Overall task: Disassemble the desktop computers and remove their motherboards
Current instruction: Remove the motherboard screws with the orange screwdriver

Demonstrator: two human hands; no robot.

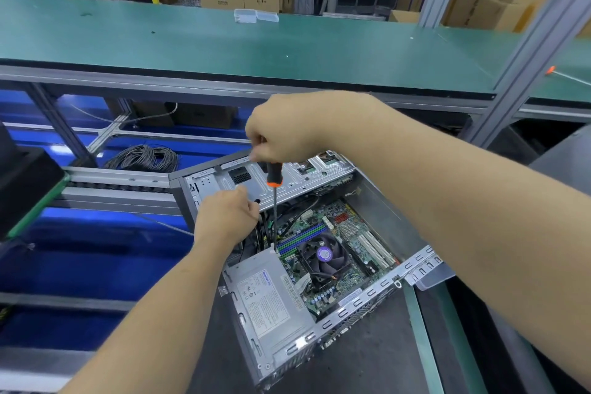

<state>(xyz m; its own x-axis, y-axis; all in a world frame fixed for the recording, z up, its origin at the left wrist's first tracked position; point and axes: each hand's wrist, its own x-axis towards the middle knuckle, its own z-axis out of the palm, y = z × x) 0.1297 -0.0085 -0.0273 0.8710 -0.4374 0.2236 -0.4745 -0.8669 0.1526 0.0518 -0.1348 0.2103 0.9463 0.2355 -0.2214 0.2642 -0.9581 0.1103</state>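
On the dark surface (367, 361) in front of you, the computer case (377, 208) lies open on its side. Your right hand (281, 134) holds the screwdriver (274, 201) by its black and orange handle, with your fingers (260, 145) wrapped tight around the top. The long metal tip points straight down to the top corner of the gray power box (265, 297), right by the green motherboard (332, 253).

Watch out, because the tip could slip off the screw. If it does, I think it may jab the motherboard or the fan (324, 254) beside it and scratch them. Pushing down crooked would make that happen.

Your left hand (227, 214) rests at the metal drive shelf (271, 179), just left of the screwdriver shaft. Its fingers are bent at the shelf edge, but I cannot tell if they grip anything. The motherboard sits below and to the right of both hands, not touching any fingers. It is still inside the case.
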